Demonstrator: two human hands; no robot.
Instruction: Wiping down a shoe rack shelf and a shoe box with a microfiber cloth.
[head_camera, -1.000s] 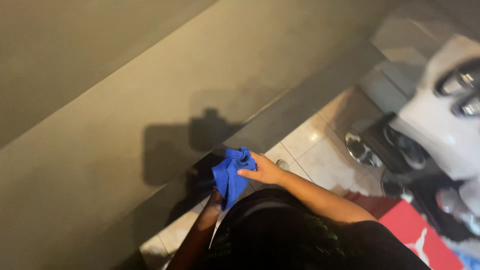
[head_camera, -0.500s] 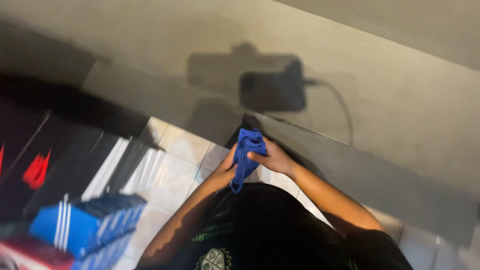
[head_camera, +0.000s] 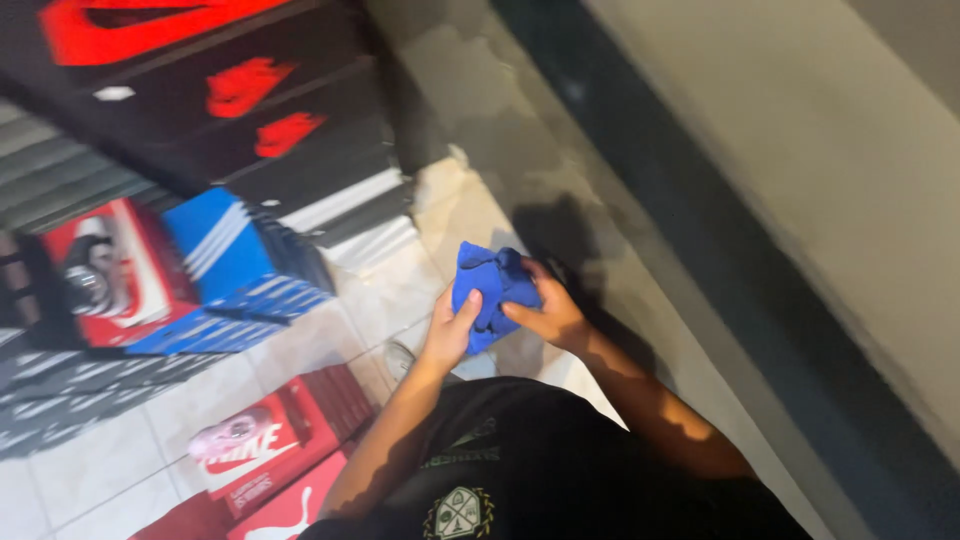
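Note:
A crumpled blue cloth (head_camera: 492, 290) is held in front of my body by both hands. My left hand (head_camera: 449, 335) grips its lower left side with the thumb laid over the fabric. My right hand (head_camera: 550, 312) pinches its right side, fingers curled behind the cloth. Both forearms reach out over my black shirt. The cloth hangs above a pale tiled floor (head_camera: 390, 295).
Stacks of shoe boxes stand at the left: black boxes (head_camera: 250, 110) with red marks, blue boxes (head_camera: 240, 265) with white stripes, a red box (head_camera: 95, 270). More red boxes (head_camera: 265, 445) lie on the floor near my feet. A beige wall (head_camera: 800, 200) with a dark base strip runs along the right.
My view has swung round to the left, so the shoe box stacks now fill the upper left. Both hands keep hold of the blue cloth; the dark object on the wall has left the view.

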